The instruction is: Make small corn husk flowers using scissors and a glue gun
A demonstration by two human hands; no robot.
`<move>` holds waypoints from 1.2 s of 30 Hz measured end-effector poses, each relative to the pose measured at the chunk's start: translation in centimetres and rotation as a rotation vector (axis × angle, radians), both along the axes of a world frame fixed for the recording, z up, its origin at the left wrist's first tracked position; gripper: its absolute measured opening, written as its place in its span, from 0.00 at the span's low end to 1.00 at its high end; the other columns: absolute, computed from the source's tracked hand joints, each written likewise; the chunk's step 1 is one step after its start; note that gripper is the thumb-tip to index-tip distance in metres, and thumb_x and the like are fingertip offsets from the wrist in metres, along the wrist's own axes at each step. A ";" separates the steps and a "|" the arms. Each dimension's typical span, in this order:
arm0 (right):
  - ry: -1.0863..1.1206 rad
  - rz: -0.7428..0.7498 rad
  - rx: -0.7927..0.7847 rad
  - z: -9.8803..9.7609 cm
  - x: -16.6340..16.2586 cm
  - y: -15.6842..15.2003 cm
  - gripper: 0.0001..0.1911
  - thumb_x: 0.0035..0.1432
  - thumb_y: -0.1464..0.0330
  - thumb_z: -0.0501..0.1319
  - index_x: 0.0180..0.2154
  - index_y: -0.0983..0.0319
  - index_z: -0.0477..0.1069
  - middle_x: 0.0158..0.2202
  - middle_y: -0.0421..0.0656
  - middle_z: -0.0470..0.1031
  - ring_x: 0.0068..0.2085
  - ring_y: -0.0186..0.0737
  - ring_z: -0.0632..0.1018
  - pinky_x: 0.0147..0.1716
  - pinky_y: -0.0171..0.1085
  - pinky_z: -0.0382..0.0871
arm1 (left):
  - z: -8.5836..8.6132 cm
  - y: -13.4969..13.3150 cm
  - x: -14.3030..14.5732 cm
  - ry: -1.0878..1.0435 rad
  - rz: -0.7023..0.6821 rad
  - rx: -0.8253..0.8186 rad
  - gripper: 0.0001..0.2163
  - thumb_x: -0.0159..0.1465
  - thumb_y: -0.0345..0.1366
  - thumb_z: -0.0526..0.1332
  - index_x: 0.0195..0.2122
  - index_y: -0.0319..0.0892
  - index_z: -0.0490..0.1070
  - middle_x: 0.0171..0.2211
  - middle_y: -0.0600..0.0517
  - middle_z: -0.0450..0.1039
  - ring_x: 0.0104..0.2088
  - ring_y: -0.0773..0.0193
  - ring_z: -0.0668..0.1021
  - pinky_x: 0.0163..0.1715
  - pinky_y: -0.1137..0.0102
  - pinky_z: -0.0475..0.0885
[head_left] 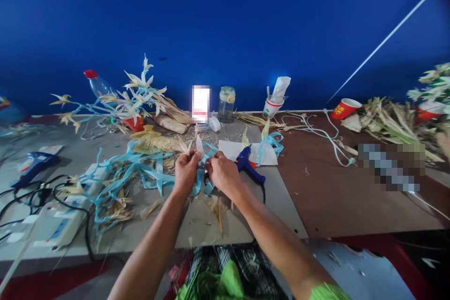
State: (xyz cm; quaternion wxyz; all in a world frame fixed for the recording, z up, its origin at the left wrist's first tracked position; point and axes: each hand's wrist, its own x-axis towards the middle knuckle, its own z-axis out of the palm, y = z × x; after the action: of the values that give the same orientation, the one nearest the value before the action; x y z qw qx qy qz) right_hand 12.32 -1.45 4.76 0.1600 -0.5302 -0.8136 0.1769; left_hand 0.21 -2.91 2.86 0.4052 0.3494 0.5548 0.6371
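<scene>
My left hand is closed in a pinch on a corn husk flower, whose pale petals stick up above the fingertips. Close beside it, my right hand pinches a light blue ribbon at the flower's base. A small dark thing shows under the right fingers, too hidden to name. Left of the hands lie blue-wrapped stems in a tangle. Right of them a blue glue gun rests against a white sheet, with more blue ribbon over it.
Finished husk flowers stand in a red cup at the back left. A power strip, black cables and another glue gun lie left. Behind are a lit phone, a bottle and a paper cup; dry husks lie right.
</scene>
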 end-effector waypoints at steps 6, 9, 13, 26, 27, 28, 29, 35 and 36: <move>0.675 -0.092 -0.120 -1.4 0.0 2.0 0.10 0.57 0.67 0.56 0.35 0.64 0.74 0.34 0.45 0.76 0.35 0.36 0.75 0.36 0.33 0.68 | -0.3 0.1 0.2 -0.099 -0.049 -0.039 0.15 0.49 0.42 0.68 0.31 0.38 0.69 0.20 0.58 0.65 0.18 0.76 0.63 0.19 0.78 0.56; 0.843 -0.074 -0.285 -1.7 -0.1 2.3 0.11 0.53 0.62 0.59 0.30 0.64 0.73 0.25 0.39 0.72 0.26 0.33 0.70 0.27 0.31 0.64 | -0.3 0.1 0.4 -0.115 -0.088 -0.046 0.15 0.48 0.42 0.68 0.30 0.37 0.68 0.19 0.58 0.65 0.17 0.76 0.61 0.17 0.77 0.54; 0.910 -0.054 -0.366 -1.6 -0.3 2.0 0.14 0.50 0.59 0.60 0.29 0.64 0.72 0.22 0.37 0.70 0.25 0.31 0.68 0.25 0.31 0.61 | 0.0 0.0 0.5 -0.122 -0.111 -0.027 0.14 0.49 0.42 0.68 0.28 0.38 0.68 0.17 0.60 0.62 0.16 0.77 0.59 0.16 0.77 0.51; 0.776 -0.072 -0.191 -2.1 -0.2 2.1 0.09 0.52 0.65 0.56 0.25 0.63 0.70 0.21 0.38 0.70 0.24 0.31 0.68 0.25 0.30 0.61 | 0.2 -0.1 0.6 -0.102 -0.210 -0.091 0.18 0.47 0.45 0.69 0.27 0.38 0.66 0.16 0.61 0.56 0.16 0.76 0.58 0.16 0.77 0.51; 0.764 -0.061 -0.182 -2.1 -0.2 2.1 0.10 0.52 0.65 0.56 0.26 0.63 0.70 0.21 0.38 0.70 0.24 0.32 0.69 0.26 0.30 0.62 | 0.1 -0.1 0.5 -0.105 -0.231 -0.088 0.18 0.47 0.46 0.69 0.26 0.38 0.66 0.16 0.61 0.56 0.16 0.77 0.58 0.16 0.77 0.50; 0.749 -0.048 -0.172 -2.2 -0.2 2.1 0.10 0.53 0.65 0.55 0.26 0.64 0.70 0.22 0.39 0.71 0.25 0.32 0.69 0.27 0.30 0.63 | 0.0 -0.1 0.4 -0.109 -0.255 -0.083 0.18 0.47 0.46 0.69 0.25 0.38 0.65 0.16 0.61 0.55 0.16 0.77 0.57 0.16 0.76 0.50; 0.732 -0.035 -0.161 -2.2 -0.1 2.1 0.10 0.54 0.65 0.55 0.27 0.64 0.70 0.23 0.40 0.72 0.27 0.33 0.70 0.28 0.30 0.63 | 0.0 0.0 0.3 -0.116 -0.278 -0.075 0.18 0.47 0.47 0.69 0.24 0.38 0.65 0.16 0.61 0.55 0.16 0.77 0.57 0.16 0.76 0.50; 0.621 0.023 -0.114 -1.7 0.2 1.9 0.10 0.58 0.67 0.53 0.32 0.64 0.71 0.30 0.44 0.75 0.33 0.36 0.74 0.35 0.33 0.65 | -0.1 0.0 0.1 -0.188 -0.355 -0.064 0.19 0.47 0.47 0.69 0.24 0.38 0.64 0.17 0.60 0.54 0.17 0.77 0.56 0.16 0.77 0.49; 0.610 0.029 -0.117 -1.6 0.3 1.9 0.10 0.59 0.67 0.53 0.32 0.65 0.71 0.30 0.44 0.75 0.33 0.37 0.74 0.35 0.33 0.65 | -0.1 -0.1 0.1 -0.204 -0.364 -0.065 0.19 0.47 0.47 0.70 0.24 0.38 0.64 0.17 0.60 0.53 0.17 0.77 0.56 0.16 0.76 0.49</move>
State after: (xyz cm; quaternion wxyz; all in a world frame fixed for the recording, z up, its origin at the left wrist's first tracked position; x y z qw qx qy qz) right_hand 12.58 0.42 3.11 0.3637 -0.4491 -0.7241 0.3766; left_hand 0.33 -2.97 2.76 0.5789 0.3640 0.4590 0.5672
